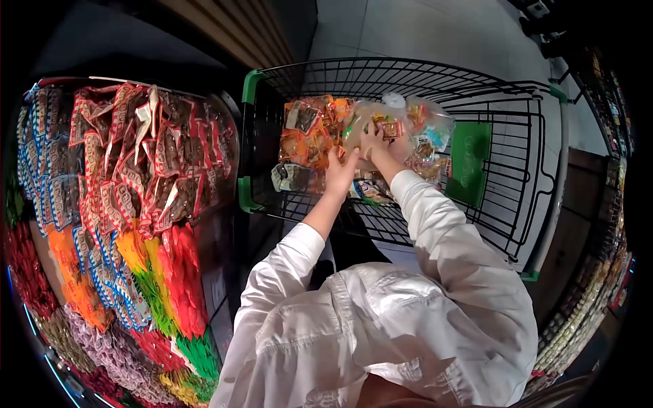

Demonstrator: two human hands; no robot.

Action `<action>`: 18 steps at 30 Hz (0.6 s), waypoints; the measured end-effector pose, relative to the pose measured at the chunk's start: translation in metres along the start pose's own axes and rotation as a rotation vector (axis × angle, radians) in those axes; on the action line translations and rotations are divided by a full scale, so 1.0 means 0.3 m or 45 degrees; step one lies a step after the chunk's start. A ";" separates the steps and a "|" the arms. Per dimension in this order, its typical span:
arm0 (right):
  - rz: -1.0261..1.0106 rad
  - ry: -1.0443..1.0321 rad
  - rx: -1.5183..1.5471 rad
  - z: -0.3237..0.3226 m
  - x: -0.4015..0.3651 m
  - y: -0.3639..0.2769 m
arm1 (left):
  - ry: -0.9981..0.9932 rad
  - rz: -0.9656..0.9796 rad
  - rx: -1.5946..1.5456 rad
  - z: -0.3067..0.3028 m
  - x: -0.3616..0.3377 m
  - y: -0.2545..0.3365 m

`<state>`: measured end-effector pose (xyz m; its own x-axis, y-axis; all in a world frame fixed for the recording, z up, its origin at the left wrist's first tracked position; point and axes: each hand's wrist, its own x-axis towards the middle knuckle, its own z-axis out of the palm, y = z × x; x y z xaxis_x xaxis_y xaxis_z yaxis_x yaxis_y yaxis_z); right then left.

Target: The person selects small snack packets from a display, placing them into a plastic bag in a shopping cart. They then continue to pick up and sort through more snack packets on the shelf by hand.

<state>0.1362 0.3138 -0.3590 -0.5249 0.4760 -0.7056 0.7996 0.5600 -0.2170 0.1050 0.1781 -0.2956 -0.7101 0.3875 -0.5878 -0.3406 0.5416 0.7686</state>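
Note:
Both hands reach into a black wire shopping cart [422, 71] with green corners. My left hand [340, 173] is at the near side of a clear plastic bag [401, 146] of small packets, its thumb and fingers apart. My right hand [375, 146] lies on top of the same bag with its fingers spread, just right of my left hand. Orange packets [296, 146] fill the cart's left part. A grey and white packet [290, 178] lies at the near left corner. Another clear bag [432, 122] with colourful contents sits to the right.
On the left a display holds red and white packets [129, 153], with blue, orange, yellow, red and green ones around them. A green panel [469, 163] is inside the cart's right part. Shelves of goods [592, 292] curve along the right side.

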 end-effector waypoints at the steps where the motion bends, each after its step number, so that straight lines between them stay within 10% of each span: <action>1: -0.042 0.111 -0.059 0.025 0.010 0.006 | -0.006 -0.002 0.002 0.008 0.028 -0.024; 7: -0.178 0.023 -0.124 0.056 0.132 0.129 | -0.345 0.001 -0.491 -0.012 0.005 -0.012; 11: -0.363 0.574 -0.133 -0.029 0.033 0.126 | -0.343 -0.035 -0.510 -0.043 -0.018 0.018; 18: -0.404 0.643 -0.140 0.052 0.163 0.202 | -0.394 -0.062 -0.444 -0.070 -0.018 0.038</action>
<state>0.1636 0.3606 -0.4173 -0.8281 0.5221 -0.2043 0.5604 0.7813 -0.2747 0.0920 0.1665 -0.2786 -0.4891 0.6011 -0.6321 -0.5932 0.3020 0.7463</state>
